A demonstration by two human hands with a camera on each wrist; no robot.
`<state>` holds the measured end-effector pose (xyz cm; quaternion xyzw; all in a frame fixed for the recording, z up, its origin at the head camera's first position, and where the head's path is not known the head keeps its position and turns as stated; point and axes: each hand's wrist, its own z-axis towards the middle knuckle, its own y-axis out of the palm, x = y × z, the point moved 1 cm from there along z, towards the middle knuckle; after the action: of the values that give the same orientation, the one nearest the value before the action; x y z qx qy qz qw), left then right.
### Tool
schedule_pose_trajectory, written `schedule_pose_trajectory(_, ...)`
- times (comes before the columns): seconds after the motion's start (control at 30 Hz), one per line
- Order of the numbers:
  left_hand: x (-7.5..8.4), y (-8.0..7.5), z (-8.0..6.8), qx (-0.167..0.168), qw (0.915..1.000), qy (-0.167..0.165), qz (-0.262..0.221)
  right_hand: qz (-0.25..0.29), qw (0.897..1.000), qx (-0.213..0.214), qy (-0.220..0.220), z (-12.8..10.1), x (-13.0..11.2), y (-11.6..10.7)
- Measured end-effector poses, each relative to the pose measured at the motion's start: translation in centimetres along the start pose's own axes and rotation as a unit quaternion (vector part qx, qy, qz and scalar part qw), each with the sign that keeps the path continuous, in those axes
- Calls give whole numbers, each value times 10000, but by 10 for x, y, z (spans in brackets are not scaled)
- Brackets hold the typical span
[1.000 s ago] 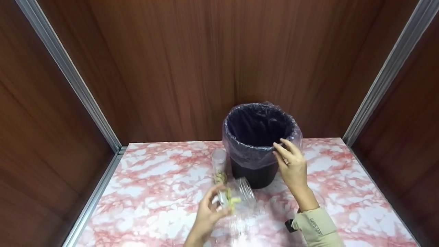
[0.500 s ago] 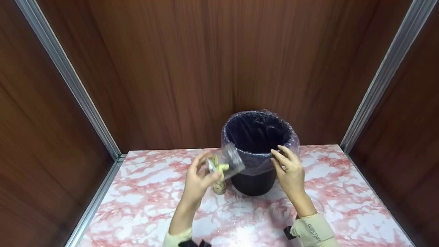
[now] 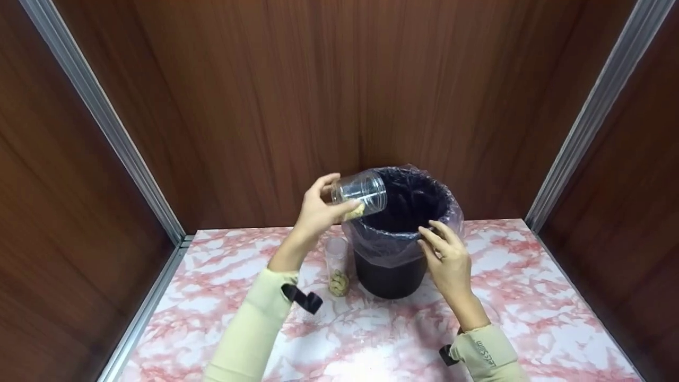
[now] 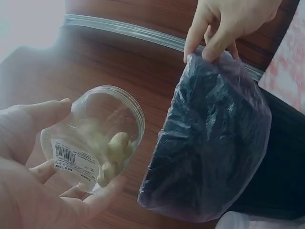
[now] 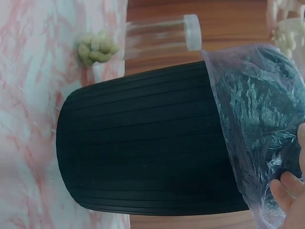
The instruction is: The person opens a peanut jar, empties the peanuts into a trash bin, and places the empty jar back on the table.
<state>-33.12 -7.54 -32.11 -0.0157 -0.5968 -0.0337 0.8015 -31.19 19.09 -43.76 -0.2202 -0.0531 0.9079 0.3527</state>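
Note:
My left hand (image 3: 317, 212) holds a clear plastic jar (image 3: 366, 187) on its side at the bin's left rim, its open mouth toward the bin. In the left wrist view pale yellow, lumpy pieces (image 4: 118, 147) like unshelled peanuts lie inside; a barcode label (image 4: 74, 157) is on its base. The black bin (image 3: 390, 278) is lined with a translucent purple bag (image 3: 382, 249) folded over its rim. My right hand (image 3: 450, 260) pinches the bag's edge at the front right rim between thumb and fingers.
Left of the bin stands an upright clear tube (image 3: 337, 257) with a pale cap and greenish-tan peanut-like pieces (image 5: 95, 47) at its bottom. Behind the pink-and-white marbled table (image 3: 228, 297) rises a brown wood-grain wall (image 3: 254, 116), with similar panels at both sides.
My left hand has lifted the jar from low over the table up to the bin's left rim. The right hand has stayed at the bag's edge.

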Motion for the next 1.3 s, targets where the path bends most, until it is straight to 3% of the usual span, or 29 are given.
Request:
schedule_pose_trajectory(0.2, 9, -1, 16, -97, 9959, -37, 898, 29, 10000, -14, 17, 0, 0, 1)
schedule_pose_trajectory(0.5, 23, 1, 28, -487, 9802, -96, 1914, 90, 9999, 56, -4, 2, 2, -1)
schedule_pose_trajectory(0.73, 16, -3, 32, -589, 9758, -286, 2084, 90, 10000, 9, 5, 1, 2, 0)
schedule_pose_trajectory(1.03, 9, -3, 34, -787, 9809, -309, 1750, 174, 9998, 23, 44, -2, 3, 1)
schedule_pose_trajectory(1.3, 10, -4, 37, -872, 9807, -251, 1731, 204, 9998, 30, 26, -1, 4, 2)
